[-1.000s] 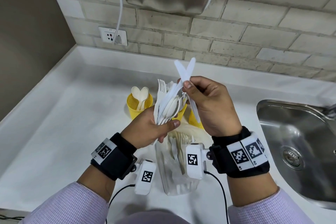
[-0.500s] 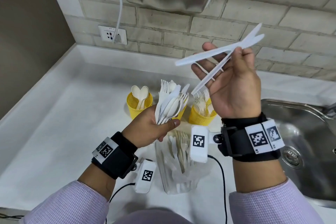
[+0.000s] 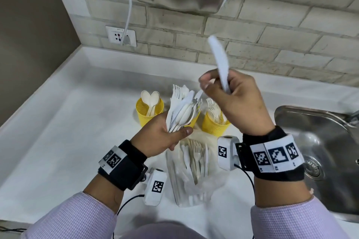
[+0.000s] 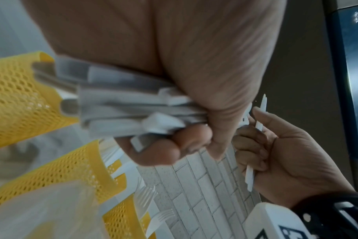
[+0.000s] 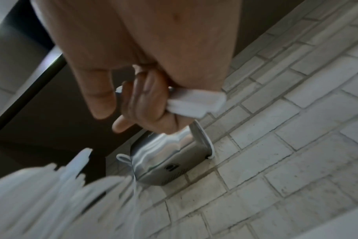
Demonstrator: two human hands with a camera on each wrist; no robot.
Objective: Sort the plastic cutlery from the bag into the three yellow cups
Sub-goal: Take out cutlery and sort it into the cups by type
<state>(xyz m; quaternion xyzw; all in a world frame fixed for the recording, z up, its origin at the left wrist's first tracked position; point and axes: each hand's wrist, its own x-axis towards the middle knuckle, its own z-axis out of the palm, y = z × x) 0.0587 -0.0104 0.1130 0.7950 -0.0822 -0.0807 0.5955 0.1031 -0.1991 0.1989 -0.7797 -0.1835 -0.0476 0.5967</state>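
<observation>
Swinging upright, the knives (image 3: pixel 219 60) in the right hand (image 3: pixel 239 103) now head cupward; left hand (image 3: pixel 161 137) clutches mixed cutlery (image 3: pixel 182 108).

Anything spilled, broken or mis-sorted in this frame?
Nothing stands out. Left cup holds only spoons, right cup only forks; the middle cup is mostly hidden behind the left hand. Nothing has spilled onto the counter.

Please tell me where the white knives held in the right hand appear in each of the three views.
Head: knives upper centre-right, rising from the right hand.
Left wrist: thin and edge-on, right of centre, in that hand.
Right wrist: blunt handle ends below the curled fingers, centre.
Shared landmark: brick wall.
</observation>
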